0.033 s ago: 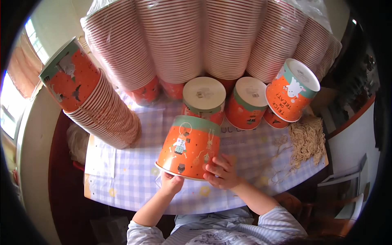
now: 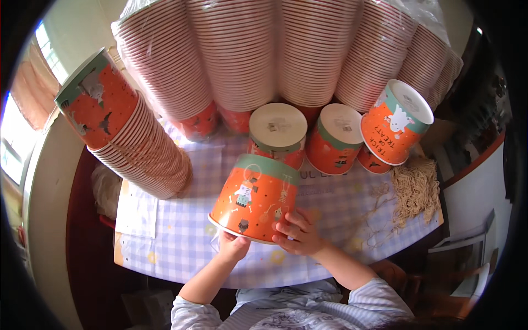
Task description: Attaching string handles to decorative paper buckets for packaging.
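A large orange paper bucket [image 2: 254,198] with a green band and small cartoon figures is held tilted between my hands, over the near part of the table. Its white rolled rim points down towards me. My left hand [image 2: 233,247] grips that rim from below, with the thumb outside and the other fingers hidden under the bucket. My right hand [image 2: 298,234] curls its fingers against the right side near the rim. Just behind stands an upside-down paper bucket [image 2: 278,125], its pale base upward, partly covered by the held one.
Another upturned bucket [image 2: 335,146] and a tilted bucket [image 2: 393,129] stand to the right. Tangled beige string [image 2: 415,190] lies beside them. A leaning nested stack [image 2: 137,146] is at left. Tall plastic-wrapped stacks [image 2: 234,60] line the back of the checked tablecloth [image 2: 190,242].
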`<state>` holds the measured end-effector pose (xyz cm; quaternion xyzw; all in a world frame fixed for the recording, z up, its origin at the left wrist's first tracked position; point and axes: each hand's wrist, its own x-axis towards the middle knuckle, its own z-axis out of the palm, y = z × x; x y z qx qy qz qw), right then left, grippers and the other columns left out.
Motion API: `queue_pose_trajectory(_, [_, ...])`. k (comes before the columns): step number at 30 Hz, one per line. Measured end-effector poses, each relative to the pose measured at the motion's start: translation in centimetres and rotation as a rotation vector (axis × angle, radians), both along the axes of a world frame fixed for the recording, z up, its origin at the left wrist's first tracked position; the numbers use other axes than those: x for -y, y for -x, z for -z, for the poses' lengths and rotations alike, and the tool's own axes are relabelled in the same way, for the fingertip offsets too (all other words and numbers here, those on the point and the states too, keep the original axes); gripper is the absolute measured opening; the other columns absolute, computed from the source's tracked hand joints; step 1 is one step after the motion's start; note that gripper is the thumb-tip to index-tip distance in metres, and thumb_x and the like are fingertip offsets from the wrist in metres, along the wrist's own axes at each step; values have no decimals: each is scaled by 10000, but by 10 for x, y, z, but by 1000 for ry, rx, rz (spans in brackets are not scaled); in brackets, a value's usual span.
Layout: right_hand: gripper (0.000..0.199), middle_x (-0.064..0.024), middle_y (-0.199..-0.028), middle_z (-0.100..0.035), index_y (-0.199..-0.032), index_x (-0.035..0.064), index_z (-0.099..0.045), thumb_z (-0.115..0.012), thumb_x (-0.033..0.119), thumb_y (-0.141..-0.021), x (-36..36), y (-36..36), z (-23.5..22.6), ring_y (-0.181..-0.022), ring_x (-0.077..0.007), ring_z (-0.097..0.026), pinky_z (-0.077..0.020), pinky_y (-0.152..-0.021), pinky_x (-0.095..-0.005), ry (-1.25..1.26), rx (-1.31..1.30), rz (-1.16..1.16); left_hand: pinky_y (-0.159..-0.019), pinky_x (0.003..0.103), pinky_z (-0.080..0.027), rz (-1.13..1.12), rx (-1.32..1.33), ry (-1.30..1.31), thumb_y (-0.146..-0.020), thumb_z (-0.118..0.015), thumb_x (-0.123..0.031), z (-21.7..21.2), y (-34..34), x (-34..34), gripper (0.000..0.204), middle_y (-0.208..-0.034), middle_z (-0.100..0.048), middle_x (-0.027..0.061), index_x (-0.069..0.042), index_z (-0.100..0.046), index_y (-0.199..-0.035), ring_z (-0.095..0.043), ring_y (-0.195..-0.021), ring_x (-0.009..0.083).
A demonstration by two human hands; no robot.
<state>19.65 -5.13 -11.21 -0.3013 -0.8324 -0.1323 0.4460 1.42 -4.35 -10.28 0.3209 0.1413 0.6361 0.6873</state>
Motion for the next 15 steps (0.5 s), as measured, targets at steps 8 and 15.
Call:
queue_pose_trajectory(8, [481,-47,-1297,-371,-1160,199,-491,-647,198,-705,1,7,4,-1217,-278,-321,-282,-978,-465,188,-8,-46,-816,281,-431,-142,-233,-221,-736,-599,62,-7,1,7,306,-966,-584,114,29,-500,-1024,-560,-913,161])
queue_pose_trajectory(15, [505,-108,-1248,-396,-1134,122,-513,-669,116,-654,-3,5,-2,-1136,-319,-396,-344,-914,-441,363,-324,-93,-744,251,-422,-267,-556,-367,-703,-614,92,7,-14,9,241,-887,-581,95,12,-522,-911,-559,-817,154])
